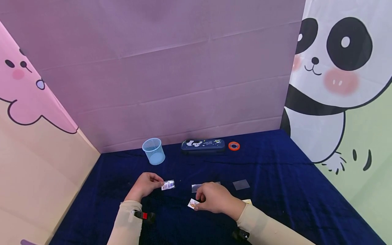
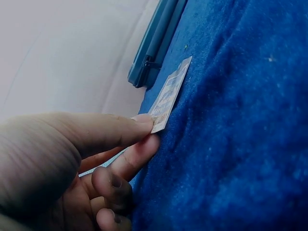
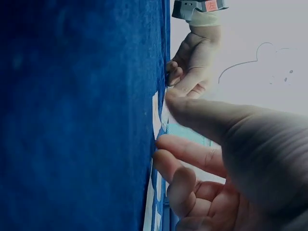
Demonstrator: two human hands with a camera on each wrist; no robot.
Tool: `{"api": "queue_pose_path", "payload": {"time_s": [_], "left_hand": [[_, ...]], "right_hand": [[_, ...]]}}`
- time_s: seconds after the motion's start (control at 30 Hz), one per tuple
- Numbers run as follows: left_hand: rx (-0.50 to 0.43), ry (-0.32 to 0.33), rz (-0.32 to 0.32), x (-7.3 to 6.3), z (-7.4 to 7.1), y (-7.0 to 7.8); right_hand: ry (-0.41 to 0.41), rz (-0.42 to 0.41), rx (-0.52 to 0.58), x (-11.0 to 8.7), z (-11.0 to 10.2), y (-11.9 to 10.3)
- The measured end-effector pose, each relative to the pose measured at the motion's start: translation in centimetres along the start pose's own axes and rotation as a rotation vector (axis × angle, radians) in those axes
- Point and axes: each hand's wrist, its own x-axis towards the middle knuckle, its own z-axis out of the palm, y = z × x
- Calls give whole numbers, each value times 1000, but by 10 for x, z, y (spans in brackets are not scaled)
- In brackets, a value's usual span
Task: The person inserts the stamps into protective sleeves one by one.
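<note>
My left hand (image 1: 147,186) pinches one end of a small printed card (image 1: 168,184), which looks glossy, between thumb and index finger. In the left wrist view this card (image 2: 169,96) sticks out from the fingertips, tilted just above the blue cloth. Further right, my right hand (image 1: 218,200) reaches down beside a small white picture card (image 1: 192,203). The right wrist view has its thumb (image 3: 192,110) and fingers apart, with a white card (image 3: 156,115) beyond the gap. Behind the right hand lies a clear plastic piece (image 1: 195,188), partly covered by that hand.
Another clear plastic sheet (image 1: 241,184) lies to the right. A yellowish card (image 1: 247,201) shows partly behind the right wrist. Along the back of the dark blue cloth (image 1: 275,170) stand a light blue mesh cup (image 1: 154,151), a panda pencil case (image 1: 203,145) and an orange tape roll (image 1: 234,146).
</note>
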Motion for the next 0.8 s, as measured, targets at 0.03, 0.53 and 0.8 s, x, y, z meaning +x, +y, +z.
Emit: {"api": "queue_pose_path", "payload": {"time_s": [0.03,0.53,0.8], "left_hand": [[1,1,-3,0,1,0],[21,24,-6,0,1,-2],[16,31,17,1,0,-2]], "right_hand": [[5,1,-6,0,0,-1],[9,21,22,1,5,1],[-10,-4,99,2,0,5]]}}
